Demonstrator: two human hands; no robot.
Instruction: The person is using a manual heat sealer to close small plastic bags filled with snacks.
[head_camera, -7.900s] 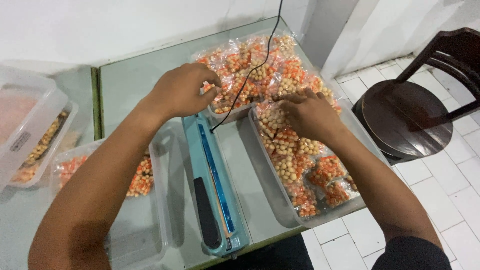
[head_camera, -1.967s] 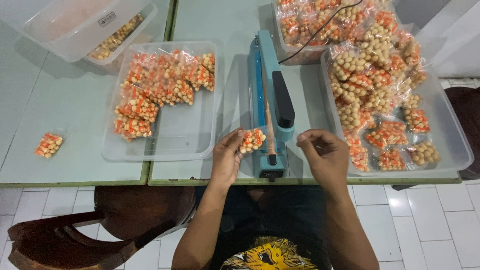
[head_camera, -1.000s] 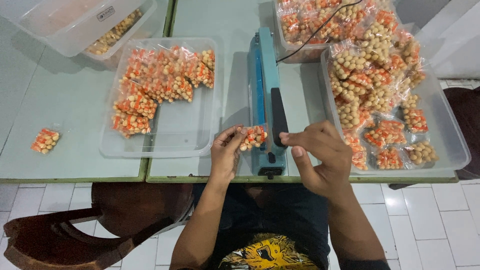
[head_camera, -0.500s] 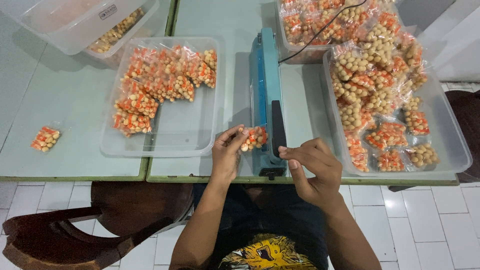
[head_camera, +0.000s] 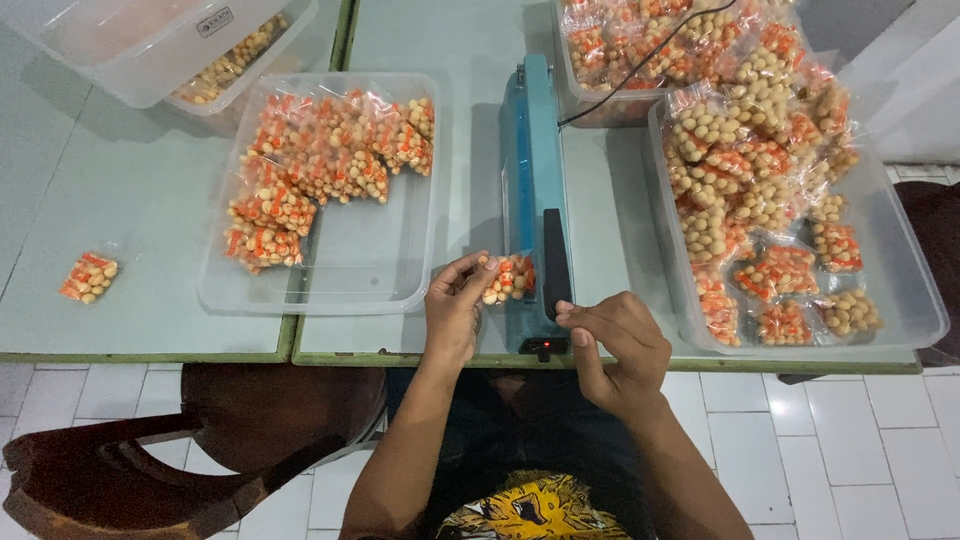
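My left hand (head_camera: 455, 310) pinches a small clear snack packet (head_camera: 507, 279) of orange and tan pieces, holding its edge under the arm of a teal heat sealer (head_camera: 532, 170). My right hand (head_camera: 615, 345) rests on the near end of the sealer's black handle (head_camera: 555, 262), pressing it down flat; a red light glows on the sealer's front.
A clear tray (head_camera: 340, 270) with several sealed packets lies left of the sealer. A tray (head_camera: 900, 290) heaped with packets lies right, another bin (head_camera: 600, 100) behind it. One loose packet (head_camera: 88, 277) lies far left. Lidded tubs (head_camera: 150, 50) at back left. A dark chair (head_camera: 200, 440) stands below the table edge.
My right hand moved from beside the sealer onto its handle and pushed it down. My left hand kept the packet at the sealer's jaw.
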